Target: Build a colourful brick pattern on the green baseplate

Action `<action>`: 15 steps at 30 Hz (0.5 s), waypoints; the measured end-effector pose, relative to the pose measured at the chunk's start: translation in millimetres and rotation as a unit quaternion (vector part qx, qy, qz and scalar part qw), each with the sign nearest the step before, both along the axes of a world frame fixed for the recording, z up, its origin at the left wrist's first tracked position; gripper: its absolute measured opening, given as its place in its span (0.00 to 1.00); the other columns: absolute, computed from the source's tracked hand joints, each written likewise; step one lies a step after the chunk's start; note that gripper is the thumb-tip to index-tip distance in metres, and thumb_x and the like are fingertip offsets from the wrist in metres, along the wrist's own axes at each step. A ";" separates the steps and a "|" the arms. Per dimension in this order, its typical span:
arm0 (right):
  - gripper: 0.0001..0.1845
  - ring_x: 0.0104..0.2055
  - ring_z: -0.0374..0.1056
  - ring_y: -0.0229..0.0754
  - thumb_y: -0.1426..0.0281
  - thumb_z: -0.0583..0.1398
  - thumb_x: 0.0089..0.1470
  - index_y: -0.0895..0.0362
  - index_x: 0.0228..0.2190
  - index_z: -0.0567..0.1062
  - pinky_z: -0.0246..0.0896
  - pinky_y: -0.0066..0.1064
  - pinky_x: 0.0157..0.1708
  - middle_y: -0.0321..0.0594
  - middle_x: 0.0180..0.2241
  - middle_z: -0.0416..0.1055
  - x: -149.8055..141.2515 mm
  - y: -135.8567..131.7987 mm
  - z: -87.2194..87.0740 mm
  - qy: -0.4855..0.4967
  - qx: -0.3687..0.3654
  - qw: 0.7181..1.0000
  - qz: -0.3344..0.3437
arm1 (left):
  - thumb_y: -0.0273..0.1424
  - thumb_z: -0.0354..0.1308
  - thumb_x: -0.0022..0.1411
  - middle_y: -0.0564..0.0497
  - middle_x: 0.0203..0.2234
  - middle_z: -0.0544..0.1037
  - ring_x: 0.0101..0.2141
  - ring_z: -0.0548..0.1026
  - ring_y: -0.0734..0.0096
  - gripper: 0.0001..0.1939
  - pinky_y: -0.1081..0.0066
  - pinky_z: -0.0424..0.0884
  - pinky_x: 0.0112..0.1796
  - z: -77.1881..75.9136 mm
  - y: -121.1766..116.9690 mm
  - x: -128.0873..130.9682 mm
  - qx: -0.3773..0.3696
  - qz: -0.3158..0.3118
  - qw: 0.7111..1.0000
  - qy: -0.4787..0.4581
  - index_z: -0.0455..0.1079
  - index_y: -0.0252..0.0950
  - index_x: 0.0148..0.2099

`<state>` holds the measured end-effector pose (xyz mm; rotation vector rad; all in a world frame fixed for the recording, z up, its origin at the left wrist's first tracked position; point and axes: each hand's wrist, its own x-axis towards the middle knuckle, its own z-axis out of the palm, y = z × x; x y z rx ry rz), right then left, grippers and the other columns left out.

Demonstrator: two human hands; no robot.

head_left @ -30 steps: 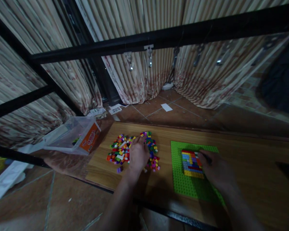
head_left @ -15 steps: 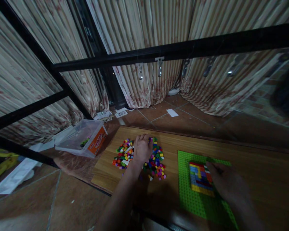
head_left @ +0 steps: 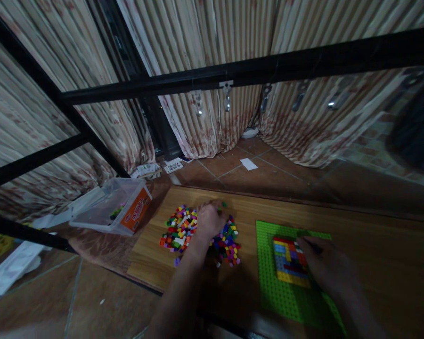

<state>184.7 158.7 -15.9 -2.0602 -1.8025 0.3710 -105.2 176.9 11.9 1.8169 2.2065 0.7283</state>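
Observation:
My left hand (head_left: 210, 220) lies over a loose pile of small toy bricks (head_left: 185, 226) of many colours, its fingers loosely bent and apart among them at the far side. No brick is visibly held in it. To the right lies a green baseplate (head_left: 270, 282) carrying a flat rectangular block of joined bricks (head_left: 290, 263) in red, blue and yellow rows. My right hand (head_left: 321, 256) is closed at this block's upper right edge, thumb and fingers drawn together there. Shadow and the hand itself hide whatever is between those fingertips and the block's right side.
The wooden board (head_left: 247, 207) bears pile and baseplate. Left of it stands a clear plastic box (head_left: 102, 221) with an orange label and a few bricks inside. A black metal frame (head_left: 250, 70) with hanging metal clips crosses ahead, before striped curtains (head_left: 198, 42). Papers lie on the tiled floor.
My left hand has shifted within the pile, and bricks near its fingers have moved, leaving a gap at the upper right. My right hand stays at the block. The view has turned slightly.

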 end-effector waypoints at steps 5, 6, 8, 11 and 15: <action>0.23 0.33 0.73 0.50 0.52 0.52 0.51 0.53 0.32 0.80 0.65 0.38 0.30 0.46 0.33 0.77 -3.3 -1.2 3.1 0.014 0.017 1.000 -0.004 | 0.22 0.56 0.51 0.49 0.40 0.79 0.40 0.76 0.64 0.16 0.66 0.68 0.48 1.2 -4.9 -15.0 0.015 -0.002 0.998 -0.056 0.76 0.40 0.41; 0.23 0.33 0.73 0.50 0.52 0.52 0.51 0.53 0.32 0.80 0.65 0.38 0.30 0.46 0.33 0.77 -3.5 -1.4 3.7 0.019 0.014 1.000 -0.003 | 0.21 0.56 0.51 0.49 0.40 0.79 0.40 0.76 0.65 0.16 0.67 0.68 0.47 2.5 -5.8 -18.0 0.018 -0.003 0.998 -0.061 0.76 0.39 0.41; 0.23 0.34 0.73 0.51 0.52 0.52 0.51 0.53 0.32 0.80 0.66 0.38 0.32 0.46 0.34 0.77 -3.4 -1.4 4.9 0.027 0.005 1.000 -0.006 | 0.21 0.55 0.52 0.49 0.39 0.79 0.39 0.76 0.67 0.15 0.69 0.69 0.45 7.2 -8.2 -22.9 0.035 -0.003 0.995 -0.092 0.76 0.37 0.41; 0.22 0.35 0.73 0.52 0.53 0.53 0.51 0.54 0.32 0.79 0.66 0.40 0.34 0.46 0.35 0.77 -3.2 -0.9 6.6 0.042 -0.010 0.999 -0.014 | 0.24 0.57 0.54 0.49 0.35 0.79 0.34 0.75 0.70 0.11 0.71 0.70 0.40 19.1 -14.8 -25.9 0.065 -0.022 0.966 -0.248 0.77 0.35 0.40; 0.21 0.39 0.71 0.53 0.55 0.54 0.52 0.56 0.34 0.79 0.65 0.43 0.40 0.49 0.38 0.75 -11.0 -3.8 13.5 0.067 0.034 0.997 -0.037 | 0.33 0.64 0.52 0.53 0.29 0.77 0.28 0.71 0.76 0.12 0.75 0.68 0.32 35.0 -28.7 -15.9 0.035 -0.058 0.846 -0.529 0.77 0.35 0.40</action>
